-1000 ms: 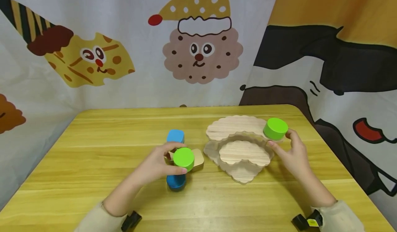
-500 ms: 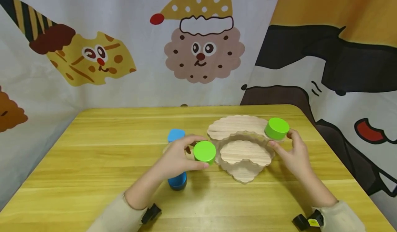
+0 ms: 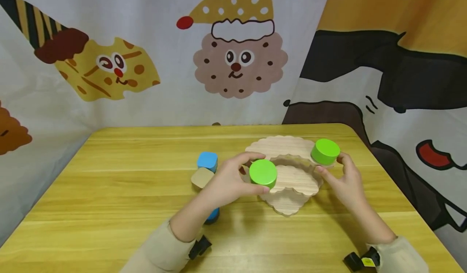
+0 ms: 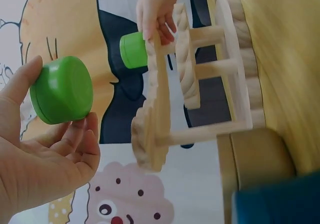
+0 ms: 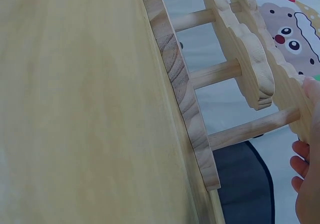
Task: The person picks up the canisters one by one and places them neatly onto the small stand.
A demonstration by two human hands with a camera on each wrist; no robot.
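Note:
A green round block (image 3: 263, 173) is pinched between the thumb and fingers of my left hand (image 3: 230, 181). It is held above the left side of a pale wooden tiered stand (image 3: 282, 145) with scalloped boards. In the left wrist view, the block (image 4: 62, 90) is apart from the stand (image 4: 159, 104). My right hand (image 3: 346, 183) grips the right end of the stand's highest board, beside a second green block (image 3: 326, 151) resting on it. In the right wrist view, curled fingers (image 5: 301, 165) show at that board's edge.
Left of the stand lie a light blue block (image 3: 207, 160) and a tan block (image 3: 202, 177). A darker blue piece (image 3: 213, 215) is partly hidden by the left forearm. Behind the wooden table (image 3: 127, 175) hangs a printed cloth (image 3: 164, 110).
My left hand has carried the green block rightward, from over the loose blocks to the stand. The right hand and the second green block have stayed in place.

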